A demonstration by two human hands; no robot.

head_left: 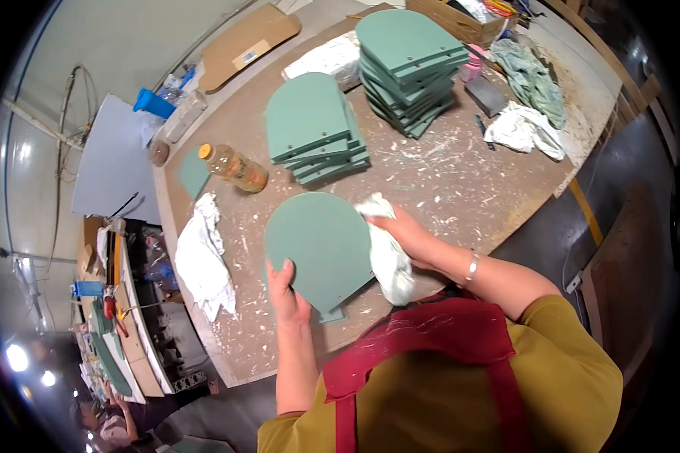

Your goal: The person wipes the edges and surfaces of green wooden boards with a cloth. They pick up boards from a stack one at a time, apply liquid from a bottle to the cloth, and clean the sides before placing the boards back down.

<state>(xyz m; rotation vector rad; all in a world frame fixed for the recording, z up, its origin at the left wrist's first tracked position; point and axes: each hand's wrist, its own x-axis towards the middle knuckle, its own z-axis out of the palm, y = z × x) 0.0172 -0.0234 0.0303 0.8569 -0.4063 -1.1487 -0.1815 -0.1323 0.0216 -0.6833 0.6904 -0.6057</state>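
A flat green panel [319, 245] with a rounded end is held over the near part of the worktable. My left hand [285, 298] grips its left edge, thumb lying on the face. My right hand [402, 232] is closed on a white cloth [391, 264], pressed against the panel's right edge. Part of the cloth hangs down toward my red apron. Just beyond the panel stands a short stack of similar green panels [306, 117]. A taller stack [408, 45] rises behind it to the right.
On the paint-flecked worktable [461, 204] lie a yellow-capped bottle [238, 169], a white rag [202, 260], another white rag [523, 130], a green cloth [529, 79] and a dark grey block [486, 98]. A brown cardboard piece [249, 47] rests at the far left edge. Another person sits at lower left.
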